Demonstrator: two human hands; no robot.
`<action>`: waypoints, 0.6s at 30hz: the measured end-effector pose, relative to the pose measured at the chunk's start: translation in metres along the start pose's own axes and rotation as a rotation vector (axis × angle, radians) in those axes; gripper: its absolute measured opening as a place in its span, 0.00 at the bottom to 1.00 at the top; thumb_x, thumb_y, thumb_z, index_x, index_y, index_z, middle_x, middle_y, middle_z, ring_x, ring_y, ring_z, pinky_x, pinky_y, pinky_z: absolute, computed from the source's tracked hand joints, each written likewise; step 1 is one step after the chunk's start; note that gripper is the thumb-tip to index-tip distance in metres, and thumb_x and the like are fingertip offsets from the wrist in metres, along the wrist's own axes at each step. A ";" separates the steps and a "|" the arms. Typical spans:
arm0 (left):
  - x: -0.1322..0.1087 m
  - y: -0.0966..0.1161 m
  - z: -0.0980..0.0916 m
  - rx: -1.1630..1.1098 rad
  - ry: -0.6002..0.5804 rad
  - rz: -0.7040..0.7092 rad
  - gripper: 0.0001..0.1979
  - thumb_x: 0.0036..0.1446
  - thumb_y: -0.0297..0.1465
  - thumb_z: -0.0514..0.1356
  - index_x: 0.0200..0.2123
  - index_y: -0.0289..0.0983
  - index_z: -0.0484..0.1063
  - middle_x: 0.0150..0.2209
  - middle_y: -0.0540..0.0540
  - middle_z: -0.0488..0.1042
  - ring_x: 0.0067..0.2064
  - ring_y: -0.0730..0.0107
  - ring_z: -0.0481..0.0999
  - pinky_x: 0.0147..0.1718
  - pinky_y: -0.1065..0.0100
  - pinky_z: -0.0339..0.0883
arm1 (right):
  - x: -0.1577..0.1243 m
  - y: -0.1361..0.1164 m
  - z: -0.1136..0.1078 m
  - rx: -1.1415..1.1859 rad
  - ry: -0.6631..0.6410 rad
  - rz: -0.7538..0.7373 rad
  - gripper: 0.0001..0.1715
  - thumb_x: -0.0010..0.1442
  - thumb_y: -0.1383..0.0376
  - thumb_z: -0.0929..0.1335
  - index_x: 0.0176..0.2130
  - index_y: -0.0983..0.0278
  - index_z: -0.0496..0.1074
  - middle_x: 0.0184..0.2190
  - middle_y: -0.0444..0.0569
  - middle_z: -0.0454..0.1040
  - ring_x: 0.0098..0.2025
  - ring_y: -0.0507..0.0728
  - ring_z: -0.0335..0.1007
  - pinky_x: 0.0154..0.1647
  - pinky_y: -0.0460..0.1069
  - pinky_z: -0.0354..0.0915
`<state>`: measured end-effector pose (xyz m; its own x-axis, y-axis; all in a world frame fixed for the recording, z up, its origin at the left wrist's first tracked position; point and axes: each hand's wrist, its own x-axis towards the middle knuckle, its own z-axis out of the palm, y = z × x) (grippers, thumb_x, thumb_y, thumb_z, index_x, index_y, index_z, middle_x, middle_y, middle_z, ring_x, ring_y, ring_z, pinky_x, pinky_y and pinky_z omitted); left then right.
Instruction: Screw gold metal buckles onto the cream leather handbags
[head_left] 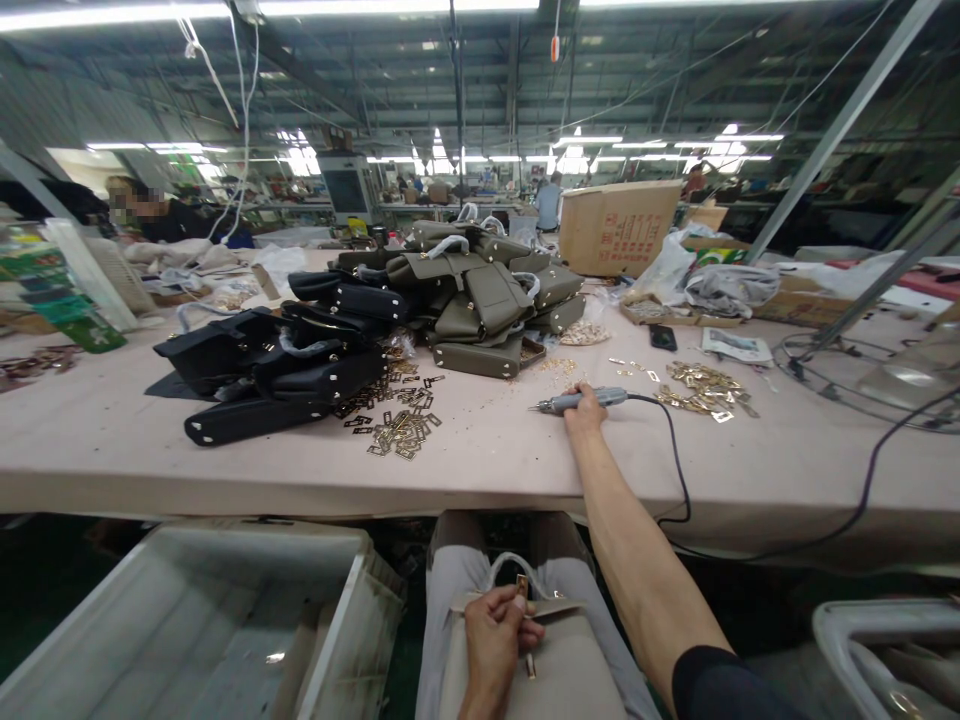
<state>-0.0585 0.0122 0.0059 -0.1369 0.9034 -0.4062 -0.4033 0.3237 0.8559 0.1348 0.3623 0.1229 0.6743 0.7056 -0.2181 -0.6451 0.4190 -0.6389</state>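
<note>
On the table, my right hand [585, 410] is closed around a grey electric screwdriver [613, 397], its bit pointing left and its cord running off to the right. My left hand [493, 632] pinches a small gold metal plate [522, 582] above a beige handbag [562, 660]. The bag lies across my lap with its handle [517, 560] toward the table. A gold fitting [531, 666] shows on the bag's front, just below my left fingers. Part of the bag's left side is hidden by my left hand.
Black handbags [285, 370] and olive handbags [480, 300] are heaped on the table. Gold plates lie in a left pile [403, 432] and a right pile [705, 390]. A cardboard box [619, 230] stands behind. A white bin [352, 600] is at my left. A person [172, 215] sits far left.
</note>
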 end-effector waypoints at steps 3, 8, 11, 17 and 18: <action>0.001 -0.002 -0.001 0.008 -0.007 0.007 0.32 0.38 0.50 0.76 0.35 0.28 0.78 0.27 0.35 0.82 0.20 0.64 0.80 0.18 0.72 0.70 | 0.000 -0.002 -0.003 0.018 -0.046 0.013 0.17 0.51 0.68 0.74 0.33 0.61 0.61 0.24 0.39 0.68 0.23 0.49 0.65 0.22 0.45 0.70; 0.000 -0.002 -0.001 0.021 -0.015 0.014 0.32 0.39 0.51 0.75 0.36 0.28 0.78 0.28 0.35 0.83 0.21 0.63 0.81 0.18 0.72 0.71 | -0.003 -0.003 -0.005 0.037 -0.093 0.017 0.18 0.50 0.70 0.74 0.32 0.61 0.61 0.24 0.38 0.67 0.23 0.49 0.64 0.22 0.45 0.70; -0.001 -0.002 -0.002 0.024 -0.018 0.014 0.32 0.40 0.50 0.75 0.36 0.27 0.79 0.29 0.34 0.83 0.21 0.63 0.81 0.18 0.72 0.71 | -0.006 -0.005 -0.006 0.044 -0.118 0.013 0.18 0.48 0.71 0.74 0.32 0.61 0.61 0.24 0.38 0.67 0.23 0.49 0.64 0.22 0.45 0.69; -0.001 0.000 -0.001 0.012 -0.005 0.005 0.31 0.38 0.50 0.76 0.35 0.28 0.78 0.28 0.35 0.82 0.21 0.62 0.81 0.18 0.71 0.71 | -0.012 -0.007 -0.013 0.052 -0.174 0.022 0.18 0.46 0.73 0.75 0.33 0.62 0.63 0.24 0.39 0.69 0.23 0.49 0.64 0.22 0.46 0.69; -0.001 0.000 0.000 0.009 -0.006 0.002 0.31 0.38 0.50 0.76 0.35 0.28 0.78 0.27 0.35 0.82 0.21 0.62 0.81 0.18 0.71 0.71 | -0.013 -0.007 -0.014 0.052 -0.180 0.024 0.19 0.46 0.73 0.75 0.32 0.62 0.63 0.24 0.39 0.69 0.23 0.49 0.64 0.22 0.46 0.69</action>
<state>-0.0589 0.0113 0.0061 -0.1327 0.9057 -0.4026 -0.3946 0.3243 0.8597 0.1359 0.3422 0.1202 0.5864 0.8045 -0.0940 -0.6809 0.4267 -0.5953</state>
